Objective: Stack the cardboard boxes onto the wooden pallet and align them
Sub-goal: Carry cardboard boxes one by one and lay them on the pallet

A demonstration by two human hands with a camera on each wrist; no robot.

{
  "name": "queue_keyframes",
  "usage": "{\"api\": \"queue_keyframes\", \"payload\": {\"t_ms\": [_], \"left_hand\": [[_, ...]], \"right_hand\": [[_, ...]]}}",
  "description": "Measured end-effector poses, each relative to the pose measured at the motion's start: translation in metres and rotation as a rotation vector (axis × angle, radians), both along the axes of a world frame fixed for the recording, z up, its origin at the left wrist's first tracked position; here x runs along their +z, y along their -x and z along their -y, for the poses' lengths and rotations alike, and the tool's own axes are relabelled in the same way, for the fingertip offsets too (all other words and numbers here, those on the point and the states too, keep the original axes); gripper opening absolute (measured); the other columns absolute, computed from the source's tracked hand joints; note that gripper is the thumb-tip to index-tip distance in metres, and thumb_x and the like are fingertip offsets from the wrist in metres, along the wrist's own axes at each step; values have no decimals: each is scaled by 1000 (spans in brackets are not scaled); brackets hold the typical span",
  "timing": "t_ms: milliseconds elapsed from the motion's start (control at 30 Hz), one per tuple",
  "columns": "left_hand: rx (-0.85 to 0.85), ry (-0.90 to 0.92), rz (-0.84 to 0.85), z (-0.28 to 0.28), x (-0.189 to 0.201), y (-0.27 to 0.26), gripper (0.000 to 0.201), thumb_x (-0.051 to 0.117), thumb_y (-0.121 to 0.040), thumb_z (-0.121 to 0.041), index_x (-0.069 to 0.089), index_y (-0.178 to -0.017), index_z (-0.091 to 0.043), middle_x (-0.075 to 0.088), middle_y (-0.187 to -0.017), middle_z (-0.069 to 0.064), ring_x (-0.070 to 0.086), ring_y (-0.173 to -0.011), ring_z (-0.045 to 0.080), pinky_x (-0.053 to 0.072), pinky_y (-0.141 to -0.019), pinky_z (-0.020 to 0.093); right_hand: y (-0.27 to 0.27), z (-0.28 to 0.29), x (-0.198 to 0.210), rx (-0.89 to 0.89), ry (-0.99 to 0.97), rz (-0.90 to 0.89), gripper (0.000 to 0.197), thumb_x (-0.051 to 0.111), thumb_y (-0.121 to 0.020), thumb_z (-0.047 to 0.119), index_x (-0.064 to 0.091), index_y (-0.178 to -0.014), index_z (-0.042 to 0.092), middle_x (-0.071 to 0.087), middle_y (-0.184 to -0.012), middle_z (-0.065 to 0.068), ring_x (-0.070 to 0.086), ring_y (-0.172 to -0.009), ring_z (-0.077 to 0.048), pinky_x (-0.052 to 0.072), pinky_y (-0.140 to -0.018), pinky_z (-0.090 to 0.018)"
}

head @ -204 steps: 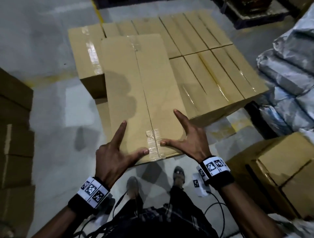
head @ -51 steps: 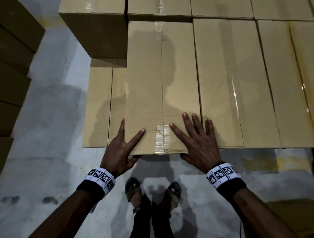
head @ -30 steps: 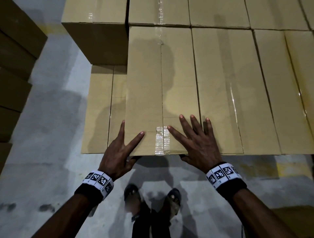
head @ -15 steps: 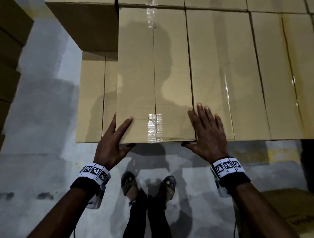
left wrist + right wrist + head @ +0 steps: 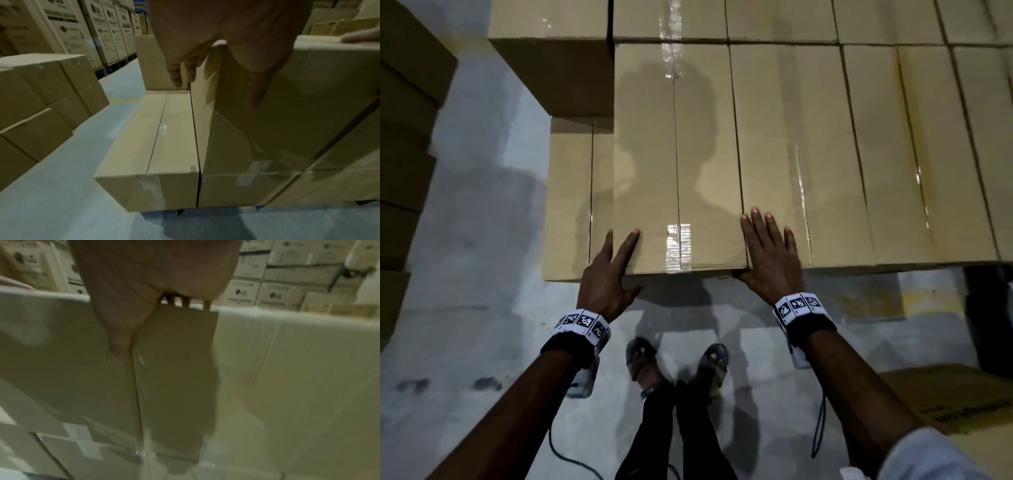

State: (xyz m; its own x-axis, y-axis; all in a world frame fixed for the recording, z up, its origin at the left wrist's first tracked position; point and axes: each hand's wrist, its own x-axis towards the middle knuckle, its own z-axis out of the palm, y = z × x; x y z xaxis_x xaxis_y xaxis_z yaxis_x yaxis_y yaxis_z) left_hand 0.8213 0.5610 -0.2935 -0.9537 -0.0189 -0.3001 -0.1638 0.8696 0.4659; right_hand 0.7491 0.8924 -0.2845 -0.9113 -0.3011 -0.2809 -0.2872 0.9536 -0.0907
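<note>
A long taped cardboard box lies on the top layer of the stack, close against the neighbouring boxes on its right. My left hand is at its near left corner, fingers straight along the top and side edge and the thumb on the front face. My right hand lies flat across the seam at the near right corner, thumb down on the front face. One layer lower, a box sits uncovered to the left. Boxes hide the pallet almost entirely.
Stacks of brown boxes stand on the left across a strip of grey floor. Another box lies on the floor at my lower right. My feet are just short of the stack. Tall printed cartons line the background.
The box, earlier skewed and overhanging, now sits square against its neighbour. Over the last second my hands slid apart to its near corners, the right one onto the seam.
</note>
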Motion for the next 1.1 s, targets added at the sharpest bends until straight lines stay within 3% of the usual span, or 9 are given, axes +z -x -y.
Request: {"api": "queue_keyframes", "payload": {"t_ms": [100, 200, 367, 533, 667, 733, 800, 900, 1100], "left_hand": [[47, 43, 46, -3, 32, -5, 113, 94, -71, -30, 26, -161, -40, 7, -173, 10, 52, -133, 44, 56, -96, 54], [92, -5, 76, -4, 78, -16, 100, 92, -75, -33, 36, -158, -32, 8, -173, 11, 41, -143, 43, 51, -103, 54], [115, -121, 99, 8, 156, -40, 81, 84, -84, -34, 45, -154, -26, 23, -169, 15, 31, -152, 35, 36, -119, 47], [127, -144, 77, 42, 209, -64, 66, 83, -86, -34, 56, -146, -25, 42, -160, 12, 41, -147, 29, 35, -115, 38], [181, -241, 14, 83, 235, -72, 47, 81, -87, -38, 67, -131, -31, 68, -134, -1, 64, -122, 19, 49, -95, 31], [230, -276, -55, 111, 243, -74, 37, 76, -88, -50, 71, -123, -37, 73, -120, -11, 69, -106, 8, 54, -88, 32], [244, -277, -112, 141, 249, -72, 41, 67, -86, -62, 71, -120, -40, 74, -114, -17, 69, -98, 1, 56, -86, 34], [254, -264, -141, 202, 255, -66, 44, 62, -85, -67, 70, -119, -41, 74, -111, -18, 69, -96, -1, 58, -85, 34], [263, -230, -158, 332, 273, -59, 35, 72, -91, -50, 72, -122, -34, 76, -112, -10, 70, -98, 6, 57, -85, 34]], "right_hand": [[-2, 3, 29, -39, 19, 144, 127, 81, -77, 60, -5, -164, 28, -11, -173, 1, -3, -160, -26, 13, -126, -56], [-14, -2, 77, -147, 110, 206, 126, 82, -77, 60, -5, -164, 34, -10, -173, 3, -1, -160, -26, 15, -126, -56], [-42, -15, 146, -369, 508, 73, 108, 83, -82, 48, 16, -164, 27, 20, -171, -7, 23, -155, -29, 30, -122, -52], [-60, 13, 194, -317, 571, 49, 101, 81, -82, 50, 23, -162, 25, 28, -167, -6, 32, -151, -29, 35, -119, -49], [-61, 76, 220, -148, 577, 64, 97, 80, -85, 51, 26, -161, 25, 30, -167, -3, 33, -151, -25, 36, -119, -43], [-56, 120, 227, -83, 587, 79, 93, 79, -86, 51, 29, -160, 28, 32, -166, -1, 35, -150, -23, 38, -117, -42], [-47, 163, 230, -50, 611, 100, 86, 78, -87, 49, 33, -158, 28, 37, -163, 0, 39, -147, -23, 41, -116, -42], [-30, 241, 231, -38, 626, 108, 75, 75, -89, 50, 42, -153, 28, 43, -158, 1, 43, -143, -21, 42, -115, -43], [0, 389, 233, -35, 658, 104, 65, 77, -89, 47, 52, -145, 25, 53, -149, -1, 49, -138, -22, 38, -111, -32]]}}
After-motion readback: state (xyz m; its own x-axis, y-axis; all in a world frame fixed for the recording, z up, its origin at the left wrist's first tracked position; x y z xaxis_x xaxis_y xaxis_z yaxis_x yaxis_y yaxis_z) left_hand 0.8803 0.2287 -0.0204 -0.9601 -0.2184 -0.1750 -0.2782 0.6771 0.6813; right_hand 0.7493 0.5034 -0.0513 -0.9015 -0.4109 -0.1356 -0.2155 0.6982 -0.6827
